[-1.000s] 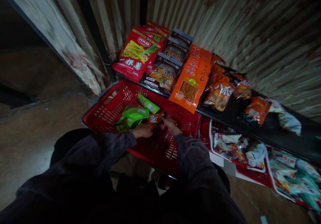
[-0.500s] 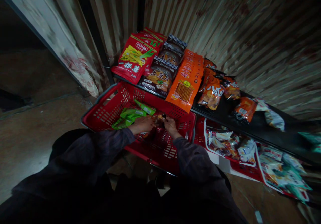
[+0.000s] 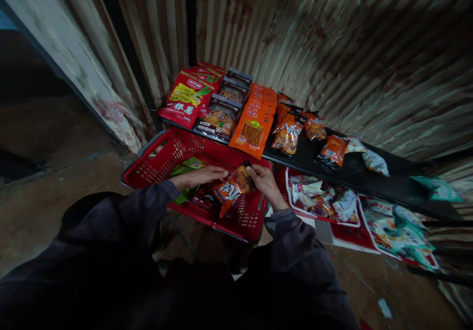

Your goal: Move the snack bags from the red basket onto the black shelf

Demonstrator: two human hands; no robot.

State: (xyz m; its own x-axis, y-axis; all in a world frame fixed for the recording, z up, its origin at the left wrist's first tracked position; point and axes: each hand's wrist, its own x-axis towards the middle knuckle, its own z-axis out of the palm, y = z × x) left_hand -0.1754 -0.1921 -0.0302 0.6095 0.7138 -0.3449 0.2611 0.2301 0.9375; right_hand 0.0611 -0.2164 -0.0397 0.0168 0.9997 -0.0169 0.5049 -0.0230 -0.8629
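An orange snack bag (image 3: 229,192) with white lettering hangs tilted over the red plastic basket (image 3: 177,145). My right hand (image 3: 266,182) pinches its dark top corner between thumb and fingers. My left hand (image 3: 201,176) stretches flat with straight fingers, its tips at the bag's upper left edge; whether they touch it I cannot tell. Under the left hand, green snack bags (image 3: 192,163) lie in the basket, partly hidden by it. Other orange snacks lie low in the basket, mostly covered.
Along the black shelf (image 3: 303,160) stand red bags (image 3: 188,98), dark potato-chip bags (image 3: 218,115), flat orange packs (image 3: 253,125) and more orange snack bags (image 3: 288,133). Below it, red baskets hold white packets (image 3: 321,197) and green-white packets (image 3: 399,229). Corrugated curtain (image 3: 295,34) rises behind.
The orange snack bag has come up out of the basket in my right hand and shows its front. My left hand has straightened its fingers. The view has shifted slightly.
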